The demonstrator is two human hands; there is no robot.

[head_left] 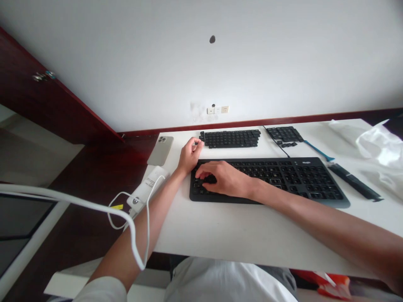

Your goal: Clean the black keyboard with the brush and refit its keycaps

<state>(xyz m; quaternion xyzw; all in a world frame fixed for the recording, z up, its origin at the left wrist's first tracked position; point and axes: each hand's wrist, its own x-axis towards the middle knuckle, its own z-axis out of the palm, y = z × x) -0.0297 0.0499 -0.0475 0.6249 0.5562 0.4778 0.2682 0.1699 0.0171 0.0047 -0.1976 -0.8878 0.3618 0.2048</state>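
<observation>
The keyboard (311, 184) is black with pale legends, the loose keycaps (229, 138) black, the desktop (220, 235) white.

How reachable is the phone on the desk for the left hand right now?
Probably yes: the left hand sits just right of the phone, with only white desktop between them. The white corded block lies nearer the wrist, seemingly off that path.
</observation>
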